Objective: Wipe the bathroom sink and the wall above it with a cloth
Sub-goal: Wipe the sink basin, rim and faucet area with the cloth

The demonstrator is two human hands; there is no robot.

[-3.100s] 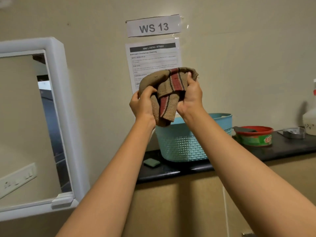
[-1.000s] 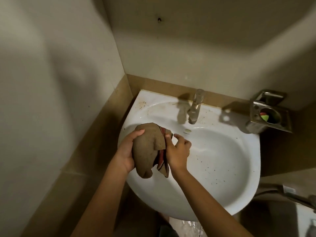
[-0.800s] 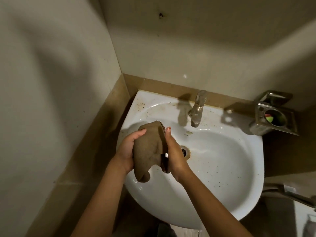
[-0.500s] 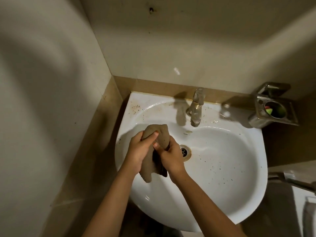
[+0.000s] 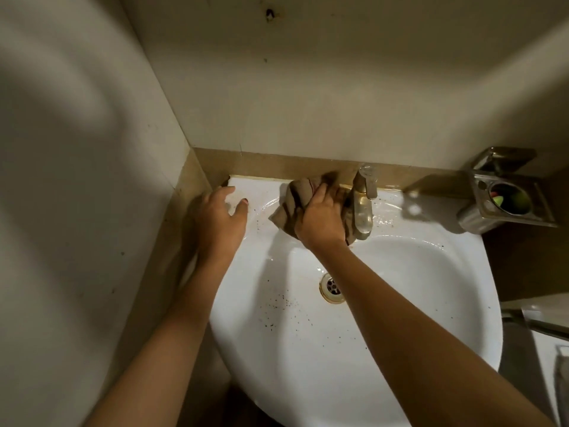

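Note:
A white sink [image 5: 400, 303] fills the lower middle of the head view, with dark specks scattered around its drain [image 5: 332, 287]. My right hand [image 5: 321, 218] presses a brown striped cloth [image 5: 295, 198] onto the sink's back rim, just left of the metal tap [image 5: 363, 204]. My left hand [image 5: 220, 217] rests flat on the sink's back left corner, fingers spread, holding nothing. The cream wall [image 5: 308, 87] rises above the sink, with a dark spot near the top.
A metal holder [image 5: 505, 195] with a green item in it is fixed to the wall at right. A side wall [image 5: 77, 180] stands close on the left. A brown tile strip [image 5: 277, 166] runs behind the sink. A metal rail [image 5: 535, 322] shows at the right edge.
Both hands held the cloth over the basin before. My left hand has let go and moved to the back left corner; my right hand has carried the cloth up to the rim beside the tap.

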